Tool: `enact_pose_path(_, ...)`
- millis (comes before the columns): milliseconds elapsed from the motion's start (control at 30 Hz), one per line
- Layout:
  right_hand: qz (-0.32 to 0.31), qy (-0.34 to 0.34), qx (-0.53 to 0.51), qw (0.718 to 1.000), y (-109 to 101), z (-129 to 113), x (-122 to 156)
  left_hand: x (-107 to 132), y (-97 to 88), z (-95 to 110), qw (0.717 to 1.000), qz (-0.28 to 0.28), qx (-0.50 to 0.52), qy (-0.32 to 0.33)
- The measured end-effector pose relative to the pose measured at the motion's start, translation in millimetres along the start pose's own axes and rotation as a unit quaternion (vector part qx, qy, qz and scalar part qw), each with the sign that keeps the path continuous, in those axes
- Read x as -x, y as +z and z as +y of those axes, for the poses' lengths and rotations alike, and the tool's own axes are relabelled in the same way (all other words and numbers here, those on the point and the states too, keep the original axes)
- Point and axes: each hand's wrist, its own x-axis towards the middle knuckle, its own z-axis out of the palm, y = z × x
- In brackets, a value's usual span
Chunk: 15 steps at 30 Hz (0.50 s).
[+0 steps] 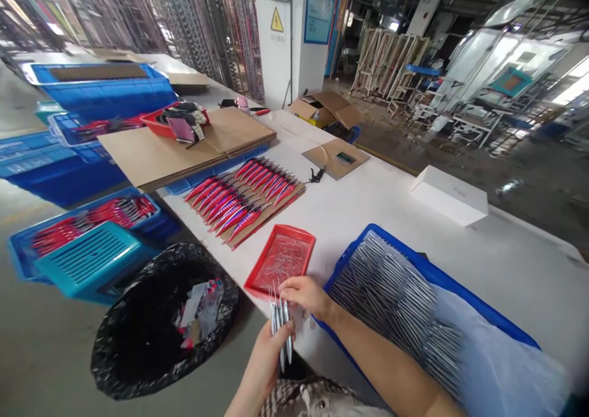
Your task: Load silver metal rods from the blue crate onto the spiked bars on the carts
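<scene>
Several slim silver fishing lure bodies (281, 319) are held upright in a bunch by my left hand (271, 346), with thin wires standing out of their tops. My right hand (301, 291) is pinched at the wire ends just above the bunch; what sits between its fingertips is too small to make out. Right behind my hands, a red tray (309, 245) holds many loose thin wires (286, 257). To the right, a blue crate (343, 260) lined with white sheet is full of silver lure bodies (391, 288) lying in rows.
Red and purple lures (230, 208) lie in rows on cardboard at the left. A black-lined bin (110, 349) stands below the table's edge, beside a teal basket (92, 251). Farther back are a cardboard stack (239, 129), a white box (448, 196) and a small cardboard sheet (324, 159).
</scene>
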Motion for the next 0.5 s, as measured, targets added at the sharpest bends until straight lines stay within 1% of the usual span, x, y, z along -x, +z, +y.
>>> enact_pose_path(67,0.018,-0.011,0.001,1.0,2,-2,3,-11,2.2,0,1.0,0.003,-0.027,0.008)
enact_pose_path(133,0.055,-0.013,0.015,0.998,0,-5,0,-20,4.2,0,0.998,0.002,-0.063,0.023)
enact_pose_path(233,0.112,0.001,0.045,0.993,-5,-8,-9,-31,5.1,0,0.993,0.001,-0.111,0.036)
enact_pose_path(300,0.13,0.019,0.04,0.991,-7,-9,-14,-37,4.1,1,0.992,-0.004,-0.125,0.029)
enact_pose_path(400,0.139,0.027,0.0,0.99,-6,-10,-18,-41,1.9,7,0.994,-0.028,-0.109,0.016)
enact_pose_path(500,0.147,0.013,-0.036,0.988,1,-9,-22,-39,-0.9,17,0.996,-0.063,-0.069,-0.01)
